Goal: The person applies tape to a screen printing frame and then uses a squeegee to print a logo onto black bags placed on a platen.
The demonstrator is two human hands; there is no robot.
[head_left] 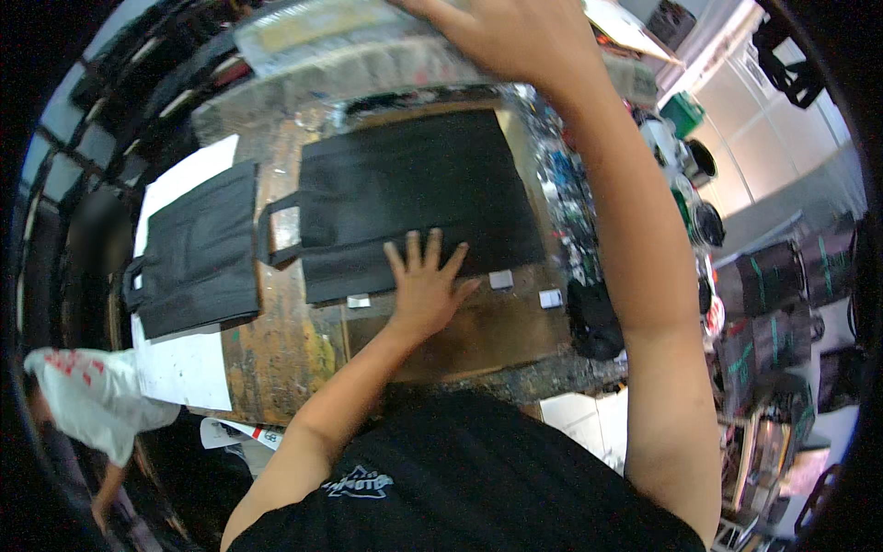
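A black fabric bag [414,184] with a loop handle on its left side lies flat on a brown board [441,345]. My left hand [423,290] rests on the bag's near edge, palm down with fingers spread. Across the far side of the table my right arm reaches up, and my right hand [524,41] is over a pale-edged frame [331,32]. Its thumb is stretched left, but the other fingers are cut off by the top of the view. Small white squares [500,279] sit along the near edge of the bag.
Another black bag [204,248] lies to the left over white sheets [189,373]. A person in a white shirt [97,396] is at the lower left. Cans [701,161] stand beyond my right arm, and dark bags [777,336] are farther right. The table edge [575,202] is paint-crusted.
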